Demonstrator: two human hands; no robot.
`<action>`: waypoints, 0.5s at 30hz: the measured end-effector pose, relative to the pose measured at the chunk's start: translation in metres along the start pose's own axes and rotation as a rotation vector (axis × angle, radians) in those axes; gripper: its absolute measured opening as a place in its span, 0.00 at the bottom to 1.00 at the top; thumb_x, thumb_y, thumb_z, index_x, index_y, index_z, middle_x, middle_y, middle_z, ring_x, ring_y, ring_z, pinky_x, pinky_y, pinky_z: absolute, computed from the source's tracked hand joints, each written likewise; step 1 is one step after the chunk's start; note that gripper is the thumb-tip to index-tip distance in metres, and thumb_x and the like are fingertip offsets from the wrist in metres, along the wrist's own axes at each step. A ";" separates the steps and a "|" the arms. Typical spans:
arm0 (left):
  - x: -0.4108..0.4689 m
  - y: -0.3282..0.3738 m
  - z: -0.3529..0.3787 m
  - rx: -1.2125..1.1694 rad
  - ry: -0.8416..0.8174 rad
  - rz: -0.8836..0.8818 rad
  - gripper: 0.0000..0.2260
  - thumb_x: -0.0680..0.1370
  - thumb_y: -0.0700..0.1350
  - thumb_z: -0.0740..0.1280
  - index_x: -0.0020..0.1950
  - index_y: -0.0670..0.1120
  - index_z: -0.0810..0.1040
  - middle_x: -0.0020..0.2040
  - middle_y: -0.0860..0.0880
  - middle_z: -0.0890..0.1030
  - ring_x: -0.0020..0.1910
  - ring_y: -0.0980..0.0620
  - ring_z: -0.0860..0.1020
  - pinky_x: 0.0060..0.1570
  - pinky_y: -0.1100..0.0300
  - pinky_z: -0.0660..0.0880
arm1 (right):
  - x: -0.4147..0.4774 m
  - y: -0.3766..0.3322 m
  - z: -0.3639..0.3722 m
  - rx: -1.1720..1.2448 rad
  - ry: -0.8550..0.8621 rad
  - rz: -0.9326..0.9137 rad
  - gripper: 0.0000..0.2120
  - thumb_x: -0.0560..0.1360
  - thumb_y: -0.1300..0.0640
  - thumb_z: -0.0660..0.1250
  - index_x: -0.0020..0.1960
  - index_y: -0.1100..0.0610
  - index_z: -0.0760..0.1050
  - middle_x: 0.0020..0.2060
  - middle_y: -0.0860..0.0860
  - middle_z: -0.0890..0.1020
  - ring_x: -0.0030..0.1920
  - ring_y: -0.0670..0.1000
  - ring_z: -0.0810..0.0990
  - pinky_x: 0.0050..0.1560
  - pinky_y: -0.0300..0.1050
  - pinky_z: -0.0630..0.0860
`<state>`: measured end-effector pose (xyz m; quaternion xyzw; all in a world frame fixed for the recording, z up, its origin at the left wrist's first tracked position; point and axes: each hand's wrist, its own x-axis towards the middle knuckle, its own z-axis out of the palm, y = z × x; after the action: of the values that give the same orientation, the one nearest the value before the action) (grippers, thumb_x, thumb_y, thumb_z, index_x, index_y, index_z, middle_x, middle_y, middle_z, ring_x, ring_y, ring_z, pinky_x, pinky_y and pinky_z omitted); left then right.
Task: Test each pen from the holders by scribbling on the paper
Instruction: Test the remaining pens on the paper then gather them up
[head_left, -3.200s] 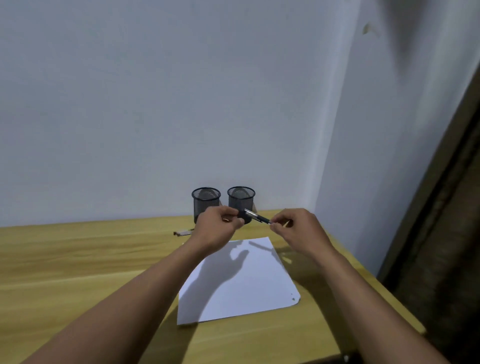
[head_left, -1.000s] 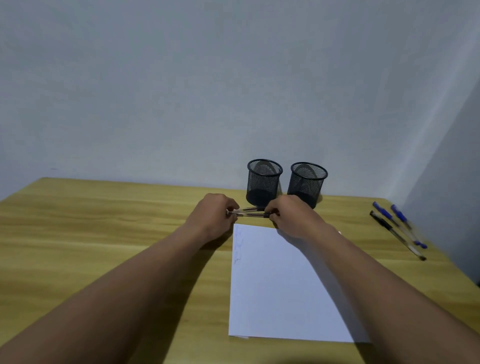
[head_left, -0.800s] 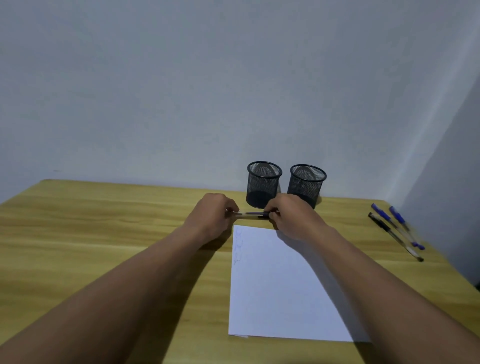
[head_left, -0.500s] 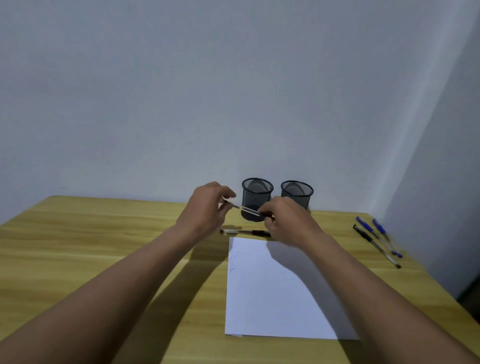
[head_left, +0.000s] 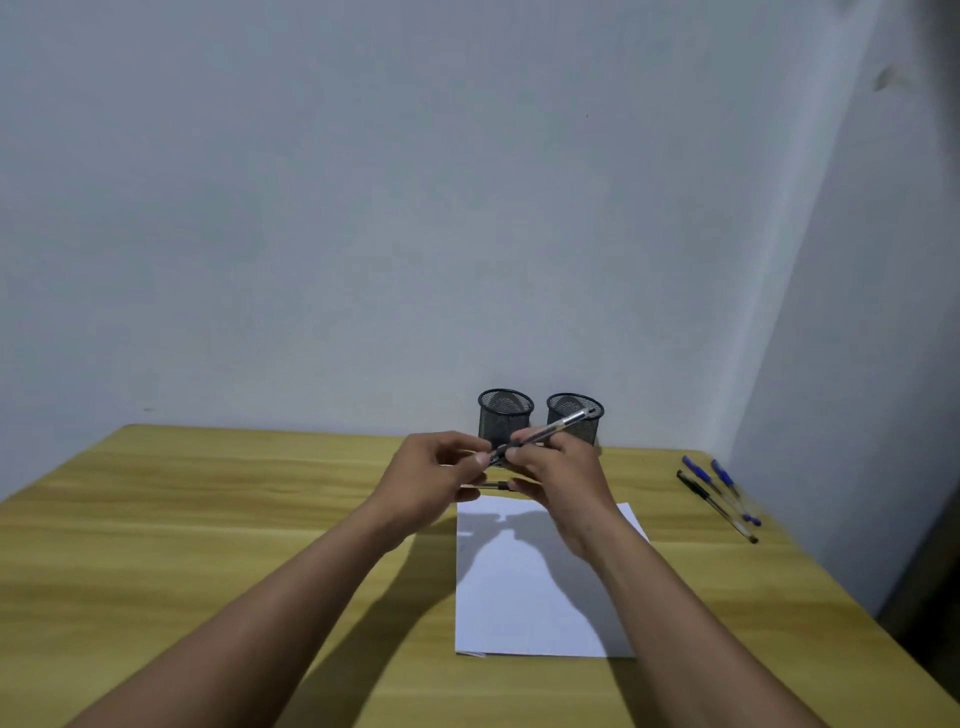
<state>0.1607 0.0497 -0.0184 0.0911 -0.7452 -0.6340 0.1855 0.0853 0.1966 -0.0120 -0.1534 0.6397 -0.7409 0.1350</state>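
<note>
A person's two bare hands meet in mid-air just above centre frame, over a wooden table (head_left: 249, 525), with a clear-barrelled pen (head_left: 550, 430) held between them. The left hand (head_left: 431, 480) pinches the pen's dark lower-left end between thumb and fingertips. The right hand (head_left: 563, 480) has its fingers curled round the barrel just beside that pinch. The pen slants up towards the right, and its free end crosses in front of the rim of the right holder (head_left: 587, 432).

That holder and the left holder (head_left: 505, 415), both black wire-mesh cups, stand upright side by side at the table's far edge against a pale wall (head_left: 363, 208), directly behind the hands. The inner mesh wall of each shows through its open top; their bottoms cannot be made out from this angle.

A second pen (head_left: 491, 486) lies flat on the table below the hands, between the holders and the far edge of a white sheet of paper (head_left: 524, 597). The sheet occupies the lower centre of the frame, and the hands' shadows fall across its upper half. At the right edge of the table, well apart from the paper, three more pens (head_left: 719, 501) lie close together, two with blue caps and one dark.
</note>
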 end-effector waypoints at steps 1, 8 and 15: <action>-0.002 0.002 -0.001 -0.036 0.022 0.004 0.06 0.78 0.37 0.70 0.53 0.38 0.83 0.43 0.43 0.83 0.41 0.48 0.81 0.48 0.56 0.83 | -0.002 0.002 0.000 0.028 -0.011 0.008 0.06 0.76 0.67 0.70 0.48 0.57 0.81 0.44 0.56 0.85 0.49 0.52 0.84 0.42 0.44 0.80; -0.002 0.005 -0.012 0.054 0.092 0.072 0.04 0.75 0.35 0.72 0.48 0.41 0.86 0.35 0.47 0.84 0.33 0.53 0.80 0.43 0.59 0.81 | -0.005 0.011 0.004 0.027 -0.006 -0.110 0.04 0.76 0.64 0.72 0.44 0.60 0.84 0.37 0.55 0.85 0.39 0.51 0.82 0.48 0.45 0.82; 0.007 -0.002 -0.027 0.166 0.086 0.110 0.09 0.76 0.36 0.72 0.40 0.49 0.86 0.34 0.44 0.83 0.34 0.50 0.78 0.46 0.51 0.79 | 0.004 0.016 0.010 0.063 0.015 -0.123 0.04 0.76 0.67 0.72 0.43 0.62 0.83 0.34 0.55 0.84 0.36 0.50 0.83 0.43 0.39 0.83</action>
<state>0.1646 0.0217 -0.0162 0.0919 -0.7903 -0.5546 0.2437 0.0852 0.1835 -0.0260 -0.1826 0.6064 -0.7688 0.0890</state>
